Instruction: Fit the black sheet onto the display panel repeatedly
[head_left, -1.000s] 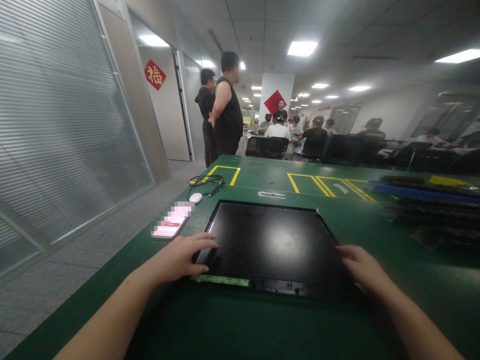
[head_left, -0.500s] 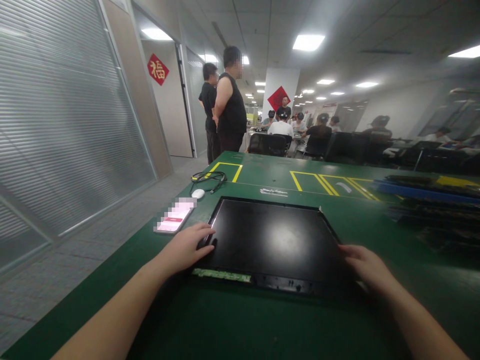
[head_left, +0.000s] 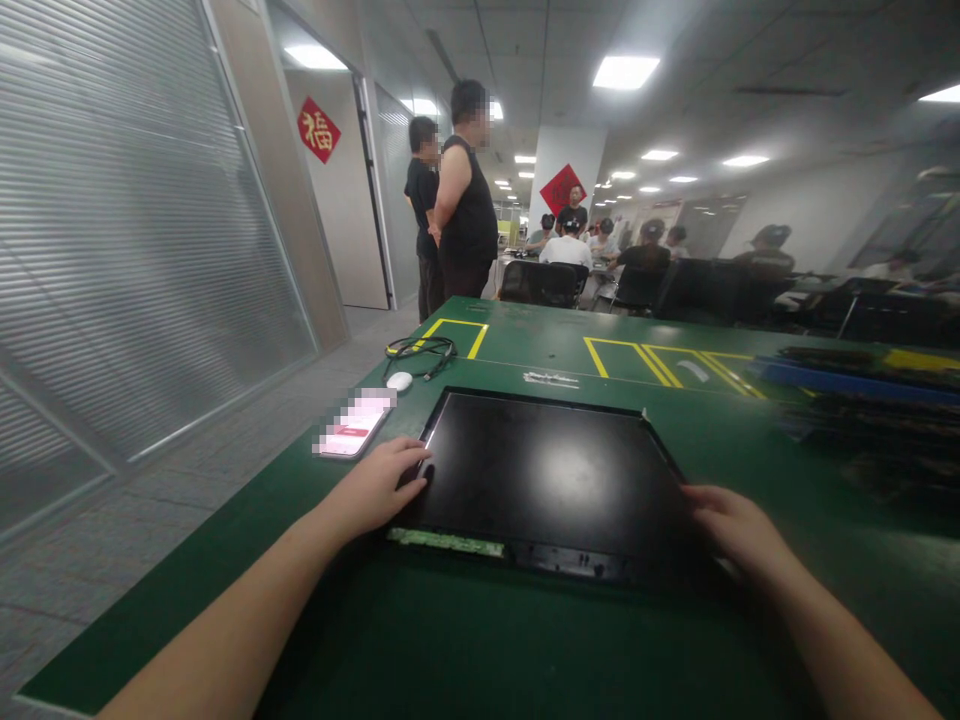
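A dark LCD panel [head_left: 551, 480] with a thin black frame lies flat on the green table [head_left: 480, 650]. Along its near edge runs a strip of green circuit board [head_left: 446, 543]. My left hand [head_left: 386, 482] holds the panel's left edge, with fingertips and thumb over the rim. On the opposite side, my right hand [head_left: 731, 520] grips the right edge, its thumb along the top and the other fingers mostly hidden.
Left of the panel lie a phone [head_left: 356, 422], a white mouse-like object [head_left: 400, 382] and a coiled black cable [head_left: 421, 350]. Blurred dark parts and a blue tray [head_left: 810, 380] are at right. Two people [head_left: 465, 200] stand beyond the table; several others sit farther back.
The view has shifted slightly. Both hands stay at the panel's side edges, and the panel keeps its place on the table.
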